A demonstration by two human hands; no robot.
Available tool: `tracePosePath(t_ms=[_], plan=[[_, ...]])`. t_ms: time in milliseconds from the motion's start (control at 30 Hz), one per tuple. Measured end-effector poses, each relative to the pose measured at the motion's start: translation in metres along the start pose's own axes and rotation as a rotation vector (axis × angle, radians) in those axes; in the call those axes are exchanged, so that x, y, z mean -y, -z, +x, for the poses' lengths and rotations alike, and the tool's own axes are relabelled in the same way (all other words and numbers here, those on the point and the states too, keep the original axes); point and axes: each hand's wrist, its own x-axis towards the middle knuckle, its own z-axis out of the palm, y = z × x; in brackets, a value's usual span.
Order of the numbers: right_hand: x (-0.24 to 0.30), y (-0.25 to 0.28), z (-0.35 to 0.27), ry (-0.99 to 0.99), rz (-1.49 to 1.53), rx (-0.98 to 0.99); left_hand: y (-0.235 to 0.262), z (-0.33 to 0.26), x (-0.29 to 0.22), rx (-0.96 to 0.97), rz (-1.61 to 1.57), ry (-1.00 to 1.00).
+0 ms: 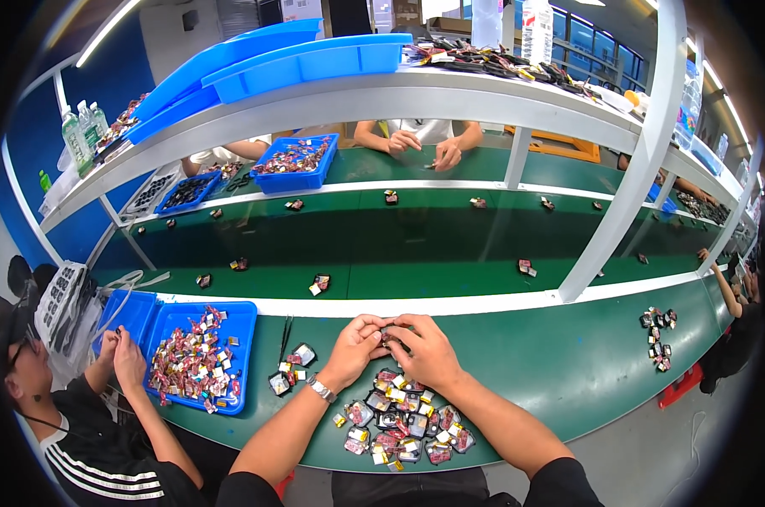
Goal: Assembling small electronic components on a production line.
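Observation:
My left hand (356,347), with a metal watch on its wrist, and my right hand (426,349) meet over the green bench. Between their pinched fingers is a small dark electronic assembly (386,336), mostly covered by the fingers. Just below my hands lies a pile of small black casings (399,422) fitted with yellow-and-white batteries and reddish wires. A few more such casings (291,370) rest left of my left wrist. Beside them stands a pair of dark tweezers (286,332).
At left is a blue tray (249,355) heaped with batteries and wires, next to a co-worker's hands (127,359). Ahead, a green conveyor (416,275) carries scattered parts beneath a white shelf frame (626,169). More assemblies (658,338) lie on the right.

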Motion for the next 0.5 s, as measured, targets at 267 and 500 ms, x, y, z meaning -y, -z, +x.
tracePosePath(t_ms=[267,500], plan=[[-0.003,-0.0001,0.002,0.007,-0.096,0.055,-0.0004,0.0017,0.0001,-0.002,0.03,0.017],[0.0004,-0.006,-0.0007,-0.05,-0.093,0.001,-0.0084,0.0005,-0.0021,-0.037,0.095,0.016]])
